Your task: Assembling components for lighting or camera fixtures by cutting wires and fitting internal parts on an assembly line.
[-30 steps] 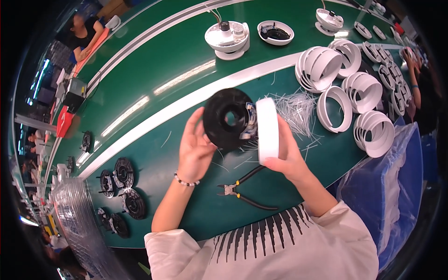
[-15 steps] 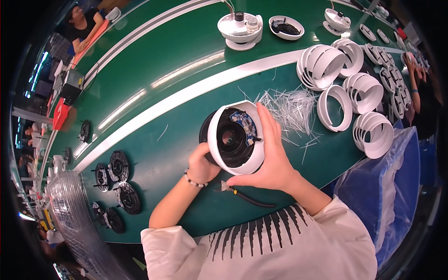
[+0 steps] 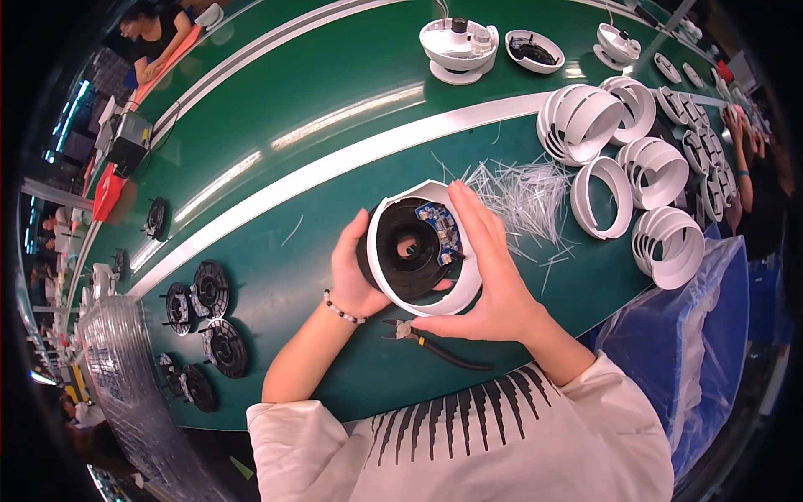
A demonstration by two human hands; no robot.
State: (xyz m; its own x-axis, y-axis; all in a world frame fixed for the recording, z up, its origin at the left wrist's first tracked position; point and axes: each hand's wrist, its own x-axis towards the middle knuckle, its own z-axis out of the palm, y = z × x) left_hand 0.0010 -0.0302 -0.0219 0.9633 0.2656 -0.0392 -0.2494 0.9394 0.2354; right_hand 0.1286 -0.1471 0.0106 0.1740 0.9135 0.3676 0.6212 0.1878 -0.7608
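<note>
Green work surface spreads before you in the head view, bordered by a pale rail with a glossy green belt beyond it. On that belt, toward the top, stand a white domed unit and, just beside it, a white dish with a black part lying in it. Another person sits at the upper left; a second shows partly at the right rim.

Your two hands meet near the middle, above the surface. Your left hand, a beaded bracelet at its wrist, is cupped around the left side of a black disc, its fingers partly hidden behind. Your right hand grips a white ring, thumb along the lower edge and fingers along the right side. Through the ring's opening you see the disc, with its central hole and a blue circuit board; how far it is seated you cannot tell.

Just below your right thumb lie pliers with dark handles. Beyond your right fingers is a heap of thin white strips, and further right stand more white rings. Toward your left, several black discs with prongs rest on the surface.
</note>
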